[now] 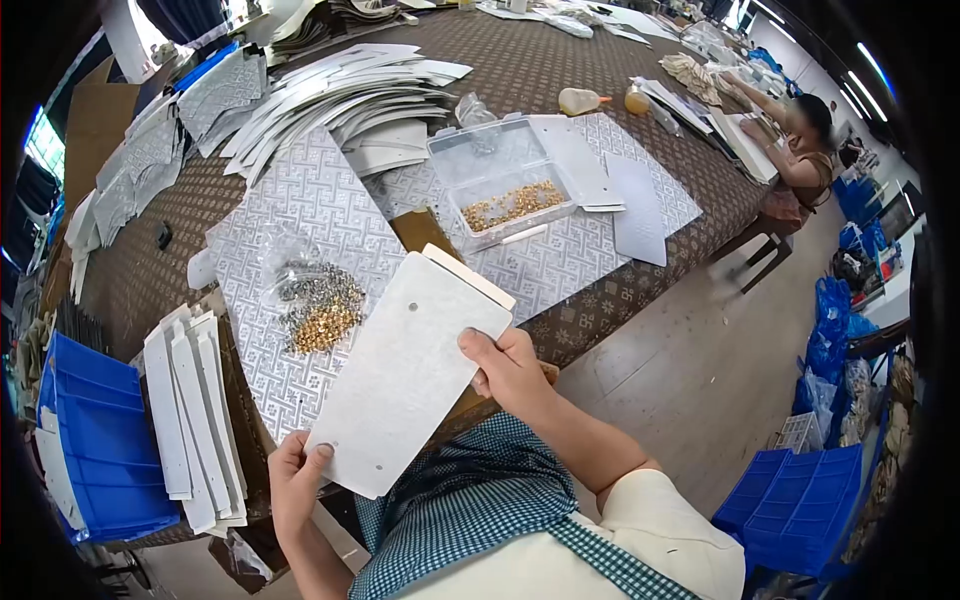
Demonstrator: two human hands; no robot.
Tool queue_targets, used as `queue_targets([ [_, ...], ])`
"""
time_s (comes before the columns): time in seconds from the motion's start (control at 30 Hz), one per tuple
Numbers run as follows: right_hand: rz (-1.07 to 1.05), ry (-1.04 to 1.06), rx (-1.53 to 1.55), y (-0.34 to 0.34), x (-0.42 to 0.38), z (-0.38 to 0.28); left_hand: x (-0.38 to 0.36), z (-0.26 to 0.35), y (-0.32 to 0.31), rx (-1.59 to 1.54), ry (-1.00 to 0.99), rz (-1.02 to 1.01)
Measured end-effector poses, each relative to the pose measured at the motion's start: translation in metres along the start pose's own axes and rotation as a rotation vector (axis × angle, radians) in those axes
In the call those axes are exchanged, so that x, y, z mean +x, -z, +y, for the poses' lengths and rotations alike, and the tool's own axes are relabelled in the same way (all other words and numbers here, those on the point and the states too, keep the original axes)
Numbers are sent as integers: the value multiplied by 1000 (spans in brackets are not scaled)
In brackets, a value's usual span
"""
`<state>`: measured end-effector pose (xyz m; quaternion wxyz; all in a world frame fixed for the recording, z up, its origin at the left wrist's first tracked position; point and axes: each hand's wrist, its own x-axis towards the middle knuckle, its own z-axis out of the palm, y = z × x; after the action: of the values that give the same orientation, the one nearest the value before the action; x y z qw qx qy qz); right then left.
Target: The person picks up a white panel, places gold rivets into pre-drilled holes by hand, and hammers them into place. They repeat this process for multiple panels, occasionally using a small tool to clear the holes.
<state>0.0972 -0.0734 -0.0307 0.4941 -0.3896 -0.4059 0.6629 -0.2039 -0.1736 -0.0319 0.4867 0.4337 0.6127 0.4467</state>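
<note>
A pale rectangular board (405, 370) with small dark holes is held tilted in front of me. At its lower left corner, my left hand (298, 480) grips it, thumb on top. My right hand (508, 372) pinches the upper right edge, thumb on the face and fingers beneath. Another board edge (470, 275) shows behind its top. Left of the board, a pile of gold pieces (325, 322) and dark metal pieces lies on patterned sheets (320, 200), beside a clear plastic bag (290, 255). Beyond, an open clear box (512, 212) holds more gold pieces.
Stacked white panels (340, 100) fan out at the back left. Narrow boards (195, 420) and a blue bin (105, 440) stand at the left. A person (805, 165) sits at the table's right side. Blue crates (795, 505) are at the lower right.
</note>
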Motion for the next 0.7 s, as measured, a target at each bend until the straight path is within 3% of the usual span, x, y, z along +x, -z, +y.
queue_targets([
  [0.1,53,69,55,19,-1,-7,5,-3,-11,-88,-57,10],
  [0.17,197,166,65,36,7,-27,10,0,-16,-218,-193,-53],
  [0.27,445,382,189,63,28,-82,9,7,-16,-155,-194,-12],
  [0.4,492,648,118,149,76,-143,7,0,-17,-149,-157,-25],
  [0.43,541,625,52,155,80,-154,6,-1,-19,-149,-144,-21],
  [0.57,722,418,-374,228,91,-136,3,-10,-24,-108,-119,-10],
  [0.67,1049,362,-1325,288,82,-89,-1,-9,-24,-145,-34,-7],
  [0.7,1015,202,-1414,292,76,-83,-1,-8,-25,-140,-34,-6],
])
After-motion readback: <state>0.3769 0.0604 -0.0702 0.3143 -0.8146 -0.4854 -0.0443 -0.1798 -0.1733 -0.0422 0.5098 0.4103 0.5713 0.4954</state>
